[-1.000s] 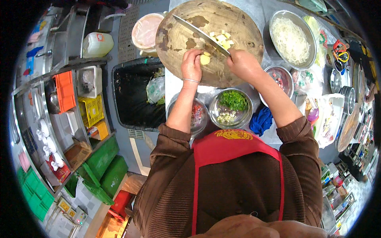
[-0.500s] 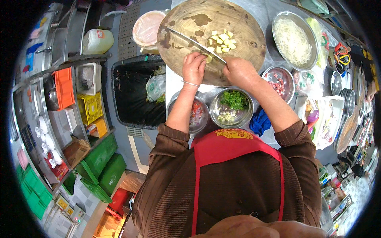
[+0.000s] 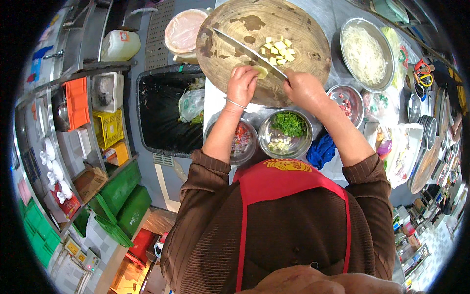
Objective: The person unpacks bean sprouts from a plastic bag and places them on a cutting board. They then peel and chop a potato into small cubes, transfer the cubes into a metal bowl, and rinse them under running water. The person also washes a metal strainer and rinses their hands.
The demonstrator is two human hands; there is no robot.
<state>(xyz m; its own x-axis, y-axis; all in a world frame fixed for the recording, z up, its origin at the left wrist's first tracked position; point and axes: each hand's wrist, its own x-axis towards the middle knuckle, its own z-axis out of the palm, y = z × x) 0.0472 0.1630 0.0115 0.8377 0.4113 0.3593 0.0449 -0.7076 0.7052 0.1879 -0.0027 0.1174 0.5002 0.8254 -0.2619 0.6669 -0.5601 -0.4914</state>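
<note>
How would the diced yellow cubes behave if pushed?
The diced yellow cubes would probably slide more than roll, given their flat faces; likely scatter, since they lie loose on the round wooden board; and seem light, being small.

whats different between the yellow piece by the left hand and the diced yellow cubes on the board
The yellow piece is single and rounded; the diced cubes are many and blocky. The piece sits at the left hand, on the near side of the knife; the cubes lie loose beyond the blade, with neither hand on them. Both are pale yellow.
</note>
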